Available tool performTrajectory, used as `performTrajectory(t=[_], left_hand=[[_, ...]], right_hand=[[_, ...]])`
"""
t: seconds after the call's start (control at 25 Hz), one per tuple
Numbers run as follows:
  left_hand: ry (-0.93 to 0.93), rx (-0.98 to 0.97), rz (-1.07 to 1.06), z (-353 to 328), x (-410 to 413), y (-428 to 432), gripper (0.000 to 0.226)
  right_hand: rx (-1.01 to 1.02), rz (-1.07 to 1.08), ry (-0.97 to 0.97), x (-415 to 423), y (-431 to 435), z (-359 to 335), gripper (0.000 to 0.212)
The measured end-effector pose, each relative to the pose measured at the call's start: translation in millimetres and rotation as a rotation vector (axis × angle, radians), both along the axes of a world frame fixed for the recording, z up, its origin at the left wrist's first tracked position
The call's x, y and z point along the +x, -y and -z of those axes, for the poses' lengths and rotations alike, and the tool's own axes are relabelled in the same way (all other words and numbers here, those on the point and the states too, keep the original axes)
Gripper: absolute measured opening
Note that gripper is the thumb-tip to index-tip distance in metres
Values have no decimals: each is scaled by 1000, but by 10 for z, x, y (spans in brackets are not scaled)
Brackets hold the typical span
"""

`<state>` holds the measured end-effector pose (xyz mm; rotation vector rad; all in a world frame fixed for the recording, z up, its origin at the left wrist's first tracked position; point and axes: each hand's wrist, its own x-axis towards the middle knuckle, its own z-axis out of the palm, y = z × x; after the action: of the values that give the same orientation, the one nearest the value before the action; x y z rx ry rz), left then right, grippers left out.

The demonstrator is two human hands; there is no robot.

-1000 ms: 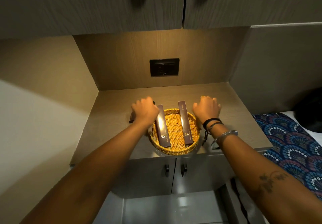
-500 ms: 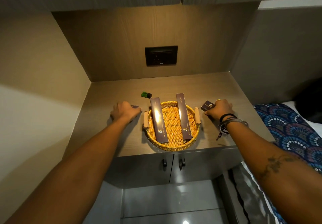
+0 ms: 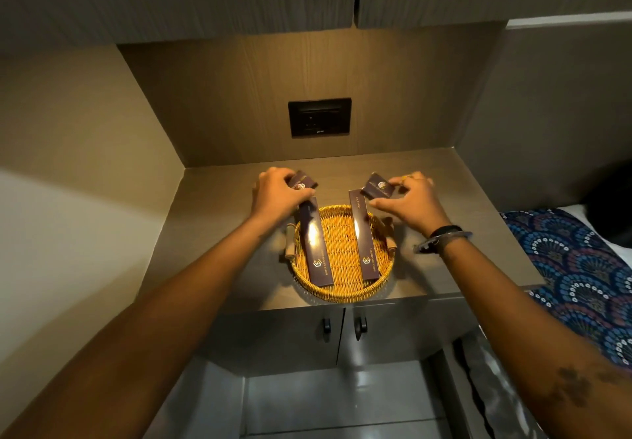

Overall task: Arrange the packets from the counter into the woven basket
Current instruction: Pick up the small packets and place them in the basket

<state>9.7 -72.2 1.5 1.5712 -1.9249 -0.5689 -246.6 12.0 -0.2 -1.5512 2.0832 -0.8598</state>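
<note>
A round woven basket sits at the counter's front edge. Two long dark purple packets lie in it lengthwise, a left long packet and a right long packet. My left hand holds a small dark purple packet above the basket's far left rim. My right hand holds another small purple packet above the far right rim. Both small packets are lifted off the counter and tilted.
The grey counter sits in a niche, with a black wall socket on its back panel. Cabinet doors with dark knobs are below. A patterned blue cloth lies at the right. Overhead cabinets hang above.
Both hands went out to the counter beside the basket, each took up a small packet, and brought it inward over the basket's far rim. The small green object behind the basket is hidden now.
</note>
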Motion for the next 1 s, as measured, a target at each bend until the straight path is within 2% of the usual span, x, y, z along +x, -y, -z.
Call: performTrajectory(t=[0.08,0.16,0.24,0.32,0.4,0.52,0.64,0.76,0.84,1.0], left_hand=[[139,7,172,-70,-225,-41,44],[380,50,328,-14,-374,-70,46],[471,84,369,74,-420,-87,47],[422,82,347,121,-461,-103,50],[448,56,375,140,-548,-146,46],[628,92,427,153,-645,-182,33],[795,124,429,180,-674,-192,37],[858,122,437,207,-733,-203,39],[871,139,455,226,-785,-197,35],[767,227,457,290,-748,-152,35]], right_hand=[[72,-197,-214,273,-94,-88,65],[169,-325,-421,498,-231,-40,61],[238,-383,-519,617,-344,82,60],[234,-396,-571,674,-399,175,61],[195,-401,-623,722,-408,218,60],[189,-403,-671,752,-403,247,58],[227,-402,-701,744,-414,257,53],[246,-411,-754,770,-427,281,49],[272,-417,-757,789,-425,284,46],[303,-429,-768,810,-421,283,50]])
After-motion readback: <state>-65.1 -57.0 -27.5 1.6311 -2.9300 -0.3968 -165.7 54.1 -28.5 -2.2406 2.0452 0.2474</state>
